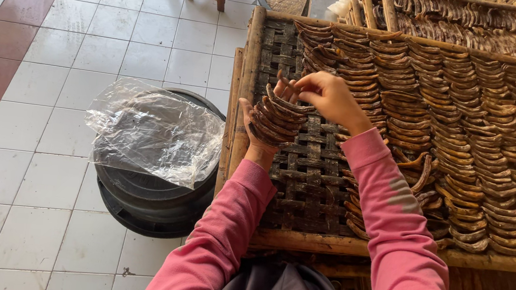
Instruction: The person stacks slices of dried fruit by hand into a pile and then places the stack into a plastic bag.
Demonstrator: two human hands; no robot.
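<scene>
Left hand (pixel 259 120) gripping a stack of curved brown dried strips (pixel 277 118), right hand (pixel 328 98) pinching the top strip, over a woven bamboo tray (pixel 305 189), rows of strips (pixel 467 123) alongside.

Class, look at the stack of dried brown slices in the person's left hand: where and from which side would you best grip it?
Grip the stack across its middle from below, as the left hand does: the curved slices nest, so cupping probably keeps them together. The right hand comes from above.
</scene>
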